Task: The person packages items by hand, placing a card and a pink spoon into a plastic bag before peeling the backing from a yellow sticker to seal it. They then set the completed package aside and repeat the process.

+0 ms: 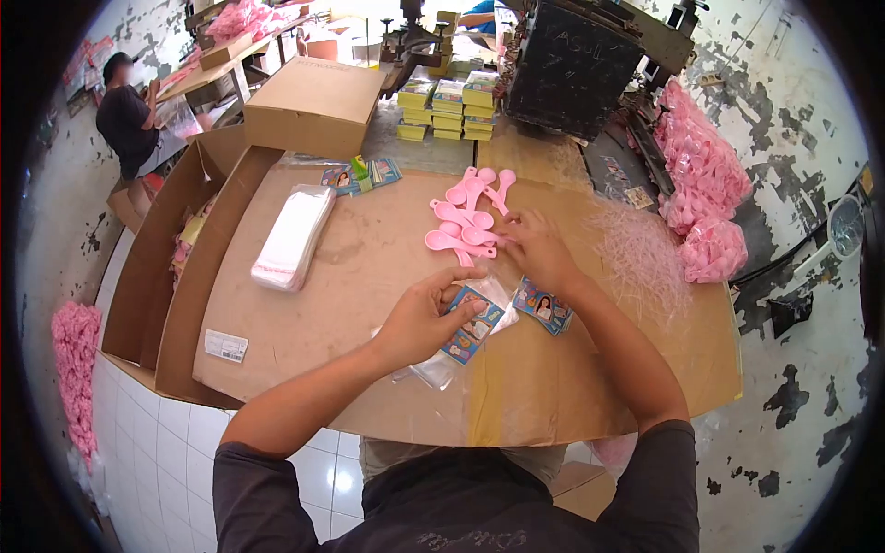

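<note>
My left hand (415, 323) is closed on a blue printed card (472, 324), its thumb lying across the front. Clear plastic bag film (501, 293) shows behind that card, and more clear bags (433, 371) lie under the hand. With bent fingers, my right hand (539, 247) pinches the handle end of a pink measuring spoon (477, 237) at the near right of a loose spoon pile (448, 211). Below my right wrist rests a small stack of printed cards (542, 307). My forearm and fingers partly hide the card edges.
Left on the cardboard-topped table lies a stack of clear bags (293, 238). Banded cards (362, 175) sit behind it. An open carton (184, 267) borders the left edge. Card stacks (449, 106) and a black machine (573, 64) stand behind. Another person (129, 120) sits far left.
</note>
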Action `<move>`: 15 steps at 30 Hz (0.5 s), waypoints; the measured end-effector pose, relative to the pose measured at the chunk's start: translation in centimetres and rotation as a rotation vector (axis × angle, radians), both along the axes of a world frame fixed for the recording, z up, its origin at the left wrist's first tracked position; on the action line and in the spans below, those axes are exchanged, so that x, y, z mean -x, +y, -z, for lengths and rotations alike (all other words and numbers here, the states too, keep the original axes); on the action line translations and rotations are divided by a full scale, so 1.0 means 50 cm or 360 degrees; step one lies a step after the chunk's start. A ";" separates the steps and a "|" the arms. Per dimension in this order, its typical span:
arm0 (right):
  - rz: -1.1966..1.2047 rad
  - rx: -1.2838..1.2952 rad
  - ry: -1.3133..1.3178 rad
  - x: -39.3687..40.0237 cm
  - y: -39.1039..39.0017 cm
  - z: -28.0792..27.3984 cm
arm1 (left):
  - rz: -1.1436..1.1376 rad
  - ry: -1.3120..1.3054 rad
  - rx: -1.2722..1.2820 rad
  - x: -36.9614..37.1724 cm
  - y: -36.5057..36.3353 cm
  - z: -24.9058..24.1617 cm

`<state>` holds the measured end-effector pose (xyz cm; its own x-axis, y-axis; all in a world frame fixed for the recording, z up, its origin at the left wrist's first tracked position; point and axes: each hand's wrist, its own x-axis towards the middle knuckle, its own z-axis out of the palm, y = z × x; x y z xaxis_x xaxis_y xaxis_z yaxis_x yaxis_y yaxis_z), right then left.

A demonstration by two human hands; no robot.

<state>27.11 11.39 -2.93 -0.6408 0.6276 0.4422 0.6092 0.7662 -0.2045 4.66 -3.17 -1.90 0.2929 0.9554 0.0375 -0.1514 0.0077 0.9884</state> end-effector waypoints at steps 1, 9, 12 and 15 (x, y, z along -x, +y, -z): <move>0.0004 -0.0026 0.0004 0.002 0.001 -0.003 | -0.0009 -0.0035 -0.0001 0.001 0.003 0.003; -0.0222 0.0954 0.0503 -0.046 -0.075 -0.120 | -0.0105 0.0021 0.0008 0.018 0.014 -0.004; -0.0167 0.1001 0.0738 -0.062 -0.102 -0.138 | -0.0078 -0.0014 0.0035 0.011 0.011 -0.007; -0.0255 0.0757 0.0630 -0.071 -0.109 -0.142 | -0.0060 -0.0094 -0.0051 -0.003 0.015 0.016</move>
